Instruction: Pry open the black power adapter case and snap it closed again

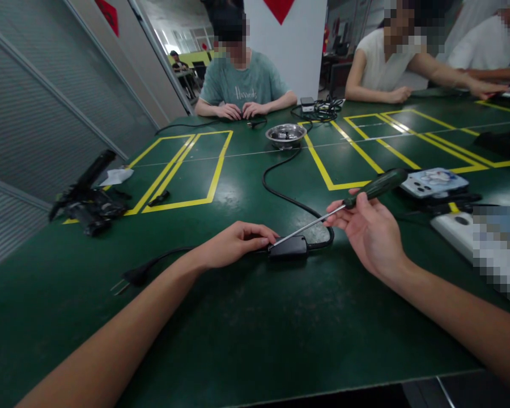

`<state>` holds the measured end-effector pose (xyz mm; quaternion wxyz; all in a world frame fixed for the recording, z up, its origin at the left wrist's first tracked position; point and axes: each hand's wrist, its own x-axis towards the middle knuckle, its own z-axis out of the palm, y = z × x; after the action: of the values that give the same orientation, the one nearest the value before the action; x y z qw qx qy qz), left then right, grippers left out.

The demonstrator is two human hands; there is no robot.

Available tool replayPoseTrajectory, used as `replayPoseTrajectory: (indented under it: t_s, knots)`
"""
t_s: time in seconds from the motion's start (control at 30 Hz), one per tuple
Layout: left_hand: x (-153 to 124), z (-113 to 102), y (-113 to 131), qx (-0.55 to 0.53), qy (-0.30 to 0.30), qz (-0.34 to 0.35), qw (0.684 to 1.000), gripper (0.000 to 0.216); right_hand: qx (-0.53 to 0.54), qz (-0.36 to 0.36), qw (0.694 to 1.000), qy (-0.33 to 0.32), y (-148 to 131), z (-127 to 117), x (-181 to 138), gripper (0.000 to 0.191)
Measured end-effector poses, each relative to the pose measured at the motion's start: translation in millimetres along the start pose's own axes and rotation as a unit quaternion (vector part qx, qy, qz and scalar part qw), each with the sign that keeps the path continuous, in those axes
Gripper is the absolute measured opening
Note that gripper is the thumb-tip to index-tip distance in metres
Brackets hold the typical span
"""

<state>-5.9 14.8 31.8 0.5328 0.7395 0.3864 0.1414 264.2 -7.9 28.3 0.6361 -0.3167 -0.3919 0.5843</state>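
Note:
A small black box (288, 248), joined to a cord at each end, lies on the green table. My left hand (233, 243) is closed on its left end, thumb and fingers at the corner where the cord enters. My right hand (372, 229) grips a screwdriver (308, 225) with a dark green handle, holding it slanted down to the left. Its tip touches or nearly touches the box's top near the left corner; a screw there is too small to make out. A two-pin plug (136, 276) on the cord lies left of my left wrist.
The black cord (276, 194) runs from the box back towards a metal bowl (286, 136) with small dark parts. On the right lie a phone (436, 182) and a white device (463, 232). Black gear (93, 207) sits at left. Yellow tape (221, 164) marks the table. Several people sit beyond.

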Motion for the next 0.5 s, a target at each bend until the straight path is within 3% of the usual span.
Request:
replayPoseTrajectory:
  t_s: [0.5]
  knots:
    - [-4.3,-1.5,2.1,0.035,-0.022,0.005,0.999,0.020,0.007,-0.005,1.000,0.013,5.2,-2.7,2.3,0.010]
